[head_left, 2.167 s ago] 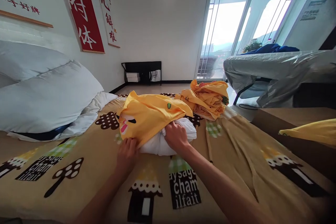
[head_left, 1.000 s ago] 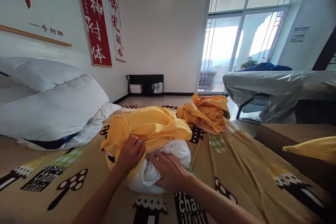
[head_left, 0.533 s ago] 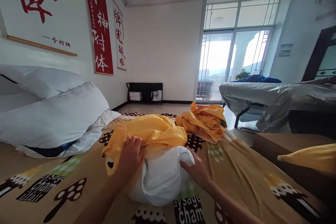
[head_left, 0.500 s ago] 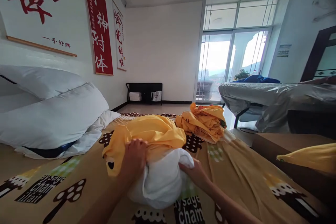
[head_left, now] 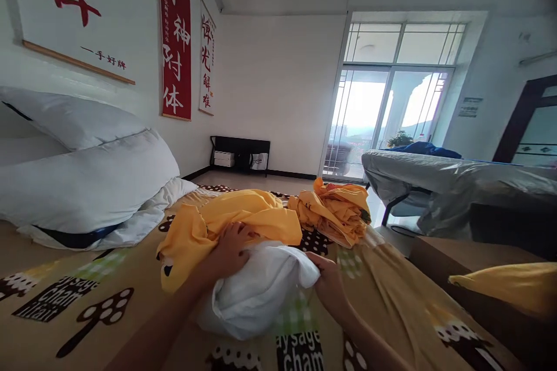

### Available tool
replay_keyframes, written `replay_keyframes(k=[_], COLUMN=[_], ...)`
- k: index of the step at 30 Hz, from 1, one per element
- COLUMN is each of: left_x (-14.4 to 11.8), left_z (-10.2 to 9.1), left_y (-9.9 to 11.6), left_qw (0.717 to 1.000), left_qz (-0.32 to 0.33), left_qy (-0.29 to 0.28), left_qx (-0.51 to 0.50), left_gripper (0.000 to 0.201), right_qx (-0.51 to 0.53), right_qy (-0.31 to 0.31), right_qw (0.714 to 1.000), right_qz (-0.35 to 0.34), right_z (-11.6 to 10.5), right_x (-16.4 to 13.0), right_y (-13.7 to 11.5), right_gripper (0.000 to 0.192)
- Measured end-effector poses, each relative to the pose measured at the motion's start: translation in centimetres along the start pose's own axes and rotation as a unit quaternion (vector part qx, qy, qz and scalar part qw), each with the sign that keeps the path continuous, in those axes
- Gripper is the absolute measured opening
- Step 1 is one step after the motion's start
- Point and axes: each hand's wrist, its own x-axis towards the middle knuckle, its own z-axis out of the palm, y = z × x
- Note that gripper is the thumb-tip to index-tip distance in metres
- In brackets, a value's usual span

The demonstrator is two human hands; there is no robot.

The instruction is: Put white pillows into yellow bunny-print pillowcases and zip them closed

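A white pillow [head_left: 256,295] lies on the patterned bed sheet [head_left: 174,313], its far end covered by a bunched yellow pillowcase [head_left: 248,208]. My left hand [head_left: 232,248] is closed on the pillowcase where yellow meets white; its fingertips are partly hidden in the folds. On the other side, my right hand [head_left: 326,275] grips a corner of the white pillow, thumb and fingers closed on it. Just beyond the pillowcase sits a crumpled heap of yellow-orange cloth [head_left: 333,211].
Plump white pillows [head_left: 96,185] are stacked at the left. At the right stand a cardboard box [head_left: 452,252] with yellow cloth [head_left: 509,284] at it, and a plastic-covered table [head_left: 461,177]. A low black shelf [head_left: 241,145] stands by the far wall.
The yellow pillowcase and both hands sit slightly farther left in view. The white pillow's near end has shifted left and looks flatter and more stretched between the hands. The camera has tilted.
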Motion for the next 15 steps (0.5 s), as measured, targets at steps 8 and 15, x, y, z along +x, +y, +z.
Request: replay_keyframes(k=[8, 15], left_x=[0.0, 0.6], left_z=[-2.2, -2.2], left_y=[2.1, 2.2], left_qw=[0.989, 0.990], left_qz=[0.039, 0.006], left_qy=[0.064, 0.124], left_qx=[0.130, 0.062], left_gripper=[0.025, 0.021], right_qx=[0.005, -0.191], right_qy=[-0.144, -0.121], right_qw=[0.988, 0.950], right_qz=[-0.055, -0.214], right_z=[5.6, 9.6], right_x=[-1.9, 0.2], right_y=[0.4, -0.9], right_gripper=[0.015, 0.022])
